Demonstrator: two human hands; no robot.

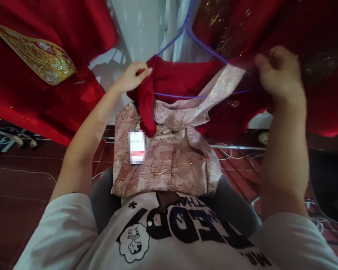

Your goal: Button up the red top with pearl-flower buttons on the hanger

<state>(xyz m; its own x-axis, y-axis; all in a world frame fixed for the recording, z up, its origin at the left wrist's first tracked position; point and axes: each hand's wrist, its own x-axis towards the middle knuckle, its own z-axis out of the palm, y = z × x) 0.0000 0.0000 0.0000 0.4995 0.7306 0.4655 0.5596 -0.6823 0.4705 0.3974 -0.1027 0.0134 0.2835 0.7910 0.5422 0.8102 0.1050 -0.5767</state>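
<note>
A red garment [174, 80] hangs on a purple wire hanger [198, 41] in front of me. My left hand [133, 77] pinches the left edge of its red fabric near the collar. My right hand [280, 75] is raised at the right, fingers closed on the red cloth by the hanger's right end. A pink-and-gold brocade garment [169, 161] lies bunched over my lap, one strip of it [225, 88] running up toward my right hand. A white tag [137, 147] hangs on the brocade's left side.
More red garments hang at the left [45, 90] and right [312, 45], the left one with a gold embroidered panel [42, 56]. A white wall [141, 30] lies behind. Dark red floor tiles [19, 187] and loose white cables [236, 153] lie below.
</note>
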